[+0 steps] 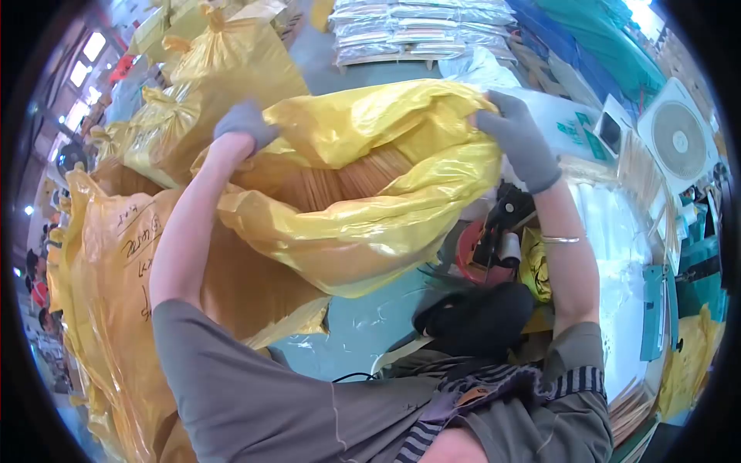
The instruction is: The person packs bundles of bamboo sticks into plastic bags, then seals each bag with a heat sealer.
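Apart, two hands (248,126) (521,139), one held bag (370,228)

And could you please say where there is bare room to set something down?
Bare blue-green floor shows between the open yellow plastic bag and the grey shirt; another strip borders the stacked white plastic-wrapped packs. Tied yellow plastic sacks crowd the left.

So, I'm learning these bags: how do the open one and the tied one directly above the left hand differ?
The open bag has its mouth spread wide; the tied bag has its neck gathered shut. The open bag shows thin brown strips; the tied bag hides its contents. Both are yellow and shiny.
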{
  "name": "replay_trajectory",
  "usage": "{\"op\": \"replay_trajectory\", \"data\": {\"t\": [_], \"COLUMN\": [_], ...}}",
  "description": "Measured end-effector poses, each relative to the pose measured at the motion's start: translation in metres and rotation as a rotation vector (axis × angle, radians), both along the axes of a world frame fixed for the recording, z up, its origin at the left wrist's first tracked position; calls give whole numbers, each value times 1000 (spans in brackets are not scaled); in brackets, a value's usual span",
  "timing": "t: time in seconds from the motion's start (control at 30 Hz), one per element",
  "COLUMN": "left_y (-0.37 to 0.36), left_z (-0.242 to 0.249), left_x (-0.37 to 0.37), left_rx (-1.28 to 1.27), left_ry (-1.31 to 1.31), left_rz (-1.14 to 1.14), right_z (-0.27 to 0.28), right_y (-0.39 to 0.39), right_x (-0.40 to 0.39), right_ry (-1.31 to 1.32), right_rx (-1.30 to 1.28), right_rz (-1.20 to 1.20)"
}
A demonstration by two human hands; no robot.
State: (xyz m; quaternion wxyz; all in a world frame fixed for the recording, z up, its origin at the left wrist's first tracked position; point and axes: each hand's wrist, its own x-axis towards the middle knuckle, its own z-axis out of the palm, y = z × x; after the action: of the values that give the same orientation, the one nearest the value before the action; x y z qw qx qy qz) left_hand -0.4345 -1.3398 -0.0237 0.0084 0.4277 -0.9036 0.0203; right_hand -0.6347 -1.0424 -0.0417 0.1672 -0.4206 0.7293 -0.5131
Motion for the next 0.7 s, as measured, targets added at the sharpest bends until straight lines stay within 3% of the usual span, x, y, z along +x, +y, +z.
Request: {"op": "replay_trajectory", "data": {"t": [0.07,0.17,0.2,0.23,0.27,0.33,0.37,0.43,0.47,0.53,0.57,0.6,0.63,0.67,0.7], "left_y": [12,-9,-25,-50,-44,-64,-3,46,140,354,423,491,549,588,631], "left_z": [-28,-58,-65,-59,-20,17,52,55,55,23,5,-25,-43,-82,-113], "left_x": [-37,-92,-101,-117,-127,-178,-207,-298,-317,-291,-287,-276,-252,-244,-233], "left_rx": [-579,-264,-360,-471,-400,-625,-379,-517,-260,270,504,371,544,645,643], "left_ry": [224,-324,-18,98,121,90,75,637,755,944,730,797,742,863,773], "left_rz": [-549,-581,-521,-360,-328,-276,-292,-772,-1038,-1474,-1620,-1720,-1730,-1839,-1792], "right_z": [0,-1,1,5,-1,-27,-42,-81,-95,-91,-89,-88,-92,-105,-123], "right_y": [9,60,86,120,159,256,305,424,480,556,585,612,639,661,697], "right_x": [4,16,18,18,10,-9,-12,-10,4,64,93,118,143,161,175], "right_ry": [-38,-72,-65,-102,-43,131,203,470,654,534,462,378,283,183,52], "right_rx": [-23,-106,-181,-198,-204,-51,10,275,476,702,794,963,1123,1150,1138], "right_rz": [6,22,-35,-146,-275,-630,-860,-1291,-1507,-1758,-1864,-1918,-1953,-2041,-2092]}}
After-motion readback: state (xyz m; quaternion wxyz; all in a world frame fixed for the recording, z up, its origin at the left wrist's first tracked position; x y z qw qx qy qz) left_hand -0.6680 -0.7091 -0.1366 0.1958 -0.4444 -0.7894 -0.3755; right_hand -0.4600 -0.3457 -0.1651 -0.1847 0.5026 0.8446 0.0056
